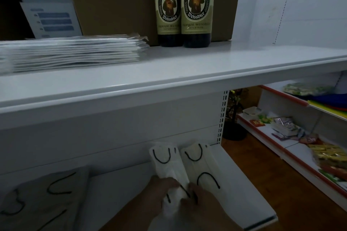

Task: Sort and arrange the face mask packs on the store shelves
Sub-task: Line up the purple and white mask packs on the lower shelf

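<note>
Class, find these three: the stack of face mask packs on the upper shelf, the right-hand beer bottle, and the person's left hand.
Stack of face mask packs [75, 52], head view, front edge.
Right-hand beer bottle [196, 5], head view, label.
Left hand [159, 191], head view, knuckles.

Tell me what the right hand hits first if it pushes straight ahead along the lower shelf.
Likely nothing before the white back panel: the right hand, holding a mask pack, points along it toward that panel. Depth is hard to judge.

Blurred stack of packs [69, 53] left of the bottles [185, 7], cut off at the edge. Bottle tops cut off too.
</note>
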`<control>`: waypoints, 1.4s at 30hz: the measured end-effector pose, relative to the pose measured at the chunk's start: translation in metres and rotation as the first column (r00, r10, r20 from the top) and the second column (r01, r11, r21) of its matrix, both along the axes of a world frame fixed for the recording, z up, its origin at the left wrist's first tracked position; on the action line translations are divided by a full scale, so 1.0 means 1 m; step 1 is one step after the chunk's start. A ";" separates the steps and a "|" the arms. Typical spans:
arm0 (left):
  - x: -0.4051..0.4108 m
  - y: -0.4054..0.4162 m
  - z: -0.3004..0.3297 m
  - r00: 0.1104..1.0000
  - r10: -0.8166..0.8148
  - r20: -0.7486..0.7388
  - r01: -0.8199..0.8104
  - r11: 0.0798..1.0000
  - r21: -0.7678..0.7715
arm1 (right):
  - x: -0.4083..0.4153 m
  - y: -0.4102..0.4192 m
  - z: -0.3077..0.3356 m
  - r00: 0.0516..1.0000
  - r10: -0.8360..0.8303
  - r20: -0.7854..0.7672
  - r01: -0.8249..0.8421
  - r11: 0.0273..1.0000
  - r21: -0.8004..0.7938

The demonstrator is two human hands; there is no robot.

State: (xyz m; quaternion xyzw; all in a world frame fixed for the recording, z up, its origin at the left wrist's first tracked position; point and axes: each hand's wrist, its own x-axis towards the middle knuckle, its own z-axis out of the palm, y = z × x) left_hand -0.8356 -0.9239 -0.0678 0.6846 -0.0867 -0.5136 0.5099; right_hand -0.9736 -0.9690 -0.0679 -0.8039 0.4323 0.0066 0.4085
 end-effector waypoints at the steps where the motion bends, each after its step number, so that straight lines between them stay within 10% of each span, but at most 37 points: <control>1: -0.001 0.002 0.003 1.000 0.020 0.001 -0.020 1.000 0.010 | 0.000 -0.001 0.001 1.000 -0.005 0.025 0.004 1.000 0.020; 9: 0.047 0.049 0.049 0.883 -0.291 0.368 0.307 0.952 0.014 | -0.019 -0.007 0.000 0.983 -0.136 0.126 0.142 0.989 -0.044; 14: 0.074 0.080 0.084 0.274 -0.656 0.703 0.549 0.707 0.445 | -0.012 -0.003 0.019 0.772 -0.028 0.636 0.103 0.991 -0.082; 19: 0.061 0.097 0.064 -0.080 -0.658 0.749 0.559 0.592 0.580 | -0.002 -0.007 0.000 0.798 0.065 0.600 -0.142 0.987 0.082; 26: 0.083 0.121 0.041 0.166 -0.564 0.809 0.539 0.739 0.404 | 0.011 -0.022 -0.033 0.947 -0.093 0.309 0.045 0.986 0.159; 33: 0.087 0.161 -0.002 0.717 -0.112 0.688 0.267 0.956 -0.123 | 0.016 -0.021 -0.048 0.928 -0.169 0.332 0.146 0.985 0.094; 42: 0.080 0.145 -0.025 0.451 -0.133 0.883 0.305 0.952 -0.013 | 0.018 -0.012 -0.035 0.967 -0.078 0.242 0.111 0.986 -0.128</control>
